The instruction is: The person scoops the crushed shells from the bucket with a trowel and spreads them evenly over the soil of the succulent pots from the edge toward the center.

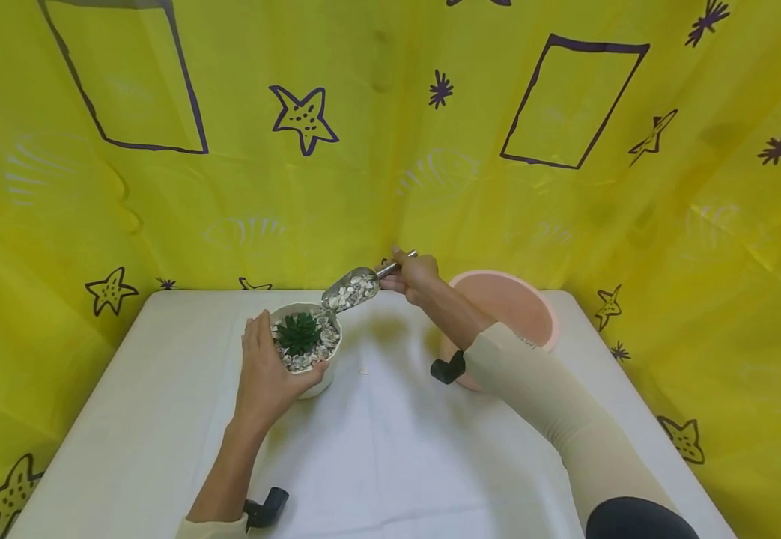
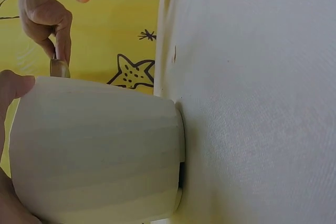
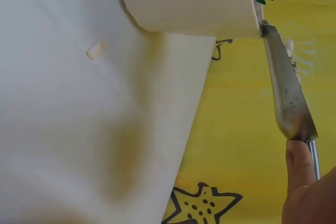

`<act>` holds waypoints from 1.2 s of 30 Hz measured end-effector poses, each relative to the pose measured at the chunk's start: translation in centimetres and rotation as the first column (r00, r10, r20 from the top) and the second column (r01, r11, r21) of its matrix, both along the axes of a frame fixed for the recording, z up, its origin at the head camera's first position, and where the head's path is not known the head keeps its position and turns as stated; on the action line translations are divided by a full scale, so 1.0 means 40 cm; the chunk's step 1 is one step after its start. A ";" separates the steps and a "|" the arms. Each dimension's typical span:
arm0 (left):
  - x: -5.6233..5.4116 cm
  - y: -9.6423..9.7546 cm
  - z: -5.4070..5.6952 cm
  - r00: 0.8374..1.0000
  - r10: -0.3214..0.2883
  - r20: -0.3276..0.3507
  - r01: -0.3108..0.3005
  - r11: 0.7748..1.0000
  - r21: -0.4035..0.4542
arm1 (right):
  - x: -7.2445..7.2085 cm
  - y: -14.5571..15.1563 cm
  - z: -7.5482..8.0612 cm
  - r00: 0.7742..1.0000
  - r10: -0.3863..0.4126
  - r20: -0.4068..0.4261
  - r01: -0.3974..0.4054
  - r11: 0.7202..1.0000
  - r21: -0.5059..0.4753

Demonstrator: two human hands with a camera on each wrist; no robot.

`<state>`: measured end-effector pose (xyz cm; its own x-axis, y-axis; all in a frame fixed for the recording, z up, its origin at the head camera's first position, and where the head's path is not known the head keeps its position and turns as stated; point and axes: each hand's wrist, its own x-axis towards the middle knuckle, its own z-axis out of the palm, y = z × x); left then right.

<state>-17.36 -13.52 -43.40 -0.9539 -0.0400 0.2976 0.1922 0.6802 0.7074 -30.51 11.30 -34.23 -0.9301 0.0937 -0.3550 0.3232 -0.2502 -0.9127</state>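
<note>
My left hand (image 1: 267,374) grips a white flowerpot (image 2: 100,140) near its rim, thumb on the near side and fingers on the far left. A green succulent (image 1: 298,333) grows in the pot among pale pebbles (image 1: 326,340). The right hand (image 1: 418,275) holds a metal scoop (image 3: 286,98) by its handle. White pebbles (image 1: 353,292) lie in the scoop, whose tip meets the right side of the pot's rim. From the right wrist view, the scoop tilts toward the pot.
A pink tub (image 1: 505,299) stands on the table at the right, partly behind the right forearm. One small pale chip (image 3: 96,50) lies on the white tablecloth (image 1: 377,449). Behind the table hangs a yellow curtain (image 1: 377,187) with drawn stars.
</note>
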 end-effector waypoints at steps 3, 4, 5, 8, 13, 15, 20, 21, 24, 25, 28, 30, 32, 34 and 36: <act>0.003 -0.002 0.003 1.000 0.004 0.021 -0.004 1.000 0.006 | 0.000 0.002 0.000 1.000 0.001 0.001 -0.001 1.000 -0.002; 0.004 -0.002 0.004 0.999 0.011 0.036 -0.012 1.000 0.011 | 0.001 0.002 0.000 1.000 -0.001 0.001 0.001 1.000 -0.002; 0.007 -0.001 0.005 0.998 0.024 0.051 -0.025 1.000 0.017 | 0.001 0.003 0.000 1.000 -0.002 0.002 0.002 1.000 -0.001; 0.017 0.005 0.009 0.992 0.078 0.100 -0.082 0.996 0.033 | 0.001 0.002 0.000 1.000 -0.003 0.002 0.003 1.000 -0.004; 0.029 0.017 0.015 0.979 0.138 0.147 -0.145 0.989 0.040 | 0.001 0.000 -0.001 1.000 -0.002 -0.004 0.002 1.000 -0.001; 0.030 0.018 0.018 0.978 0.140 0.156 -0.148 0.988 0.038 | 0.001 -0.002 -0.001 1.000 -0.004 -0.006 0.004 1.000 0.002; 0.024 0.007 0.022 0.977 0.116 0.180 -0.122 0.992 0.023 | 0.001 -0.010 -0.001 1.000 -0.010 -0.016 0.010 1.000 0.015; 0.022 0.003 0.023 0.977 0.106 0.187 -0.112 0.993 0.021 | 0.001 -0.011 -0.001 1.000 -0.011 -0.019 0.011 1.000 0.018; 0.015 -0.009 0.025 0.976 0.063 0.207 -0.070 0.997 0.026 | 0.001 -0.012 0.000 1.000 -0.018 -0.022 0.019 1.000 0.023; 0.013 -0.014 0.025 0.976 0.046 0.213 -0.054 0.998 0.030 | 0.000 -0.013 0.000 1.000 -0.021 -0.022 0.022 1.000 0.021; 0.005 -0.027 0.025 0.977 -0.010 0.211 0.000 0.999 0.046 | -0.001 -0.015 0.002 0.999 -0.031 -0.029 0.031 0.999 0.014; 0.001 -0.035 0.025 0.978 -0.044 0.205 0.034 0.998 0.051 | -0.002 -0.016 0.003 0.999 -0.036 -0.035 0.036 0.999 0.016; -0.002 -0.040 0.026 0.977 -0.071 0.202 0.062 0.997 0.054 | -0.003 -0.017 0.003 0.998 -0.039 -0.041 0.040 0.999 0.016; -0.004 -0.043 0.026 0.974 -0.091 0.208 0.081 0.995 0.057 | -0.003 -0.016 0.003 0.998 -0.039 -0.039 0.039 0.999 0.019; -0.004 -0.043 0.027 0.971 -0.099 0.218 0.087 0.994 0.063 | -0.003 -0.016 0.003 0.999 -0.040 -0.036 0.041 0.999 0.018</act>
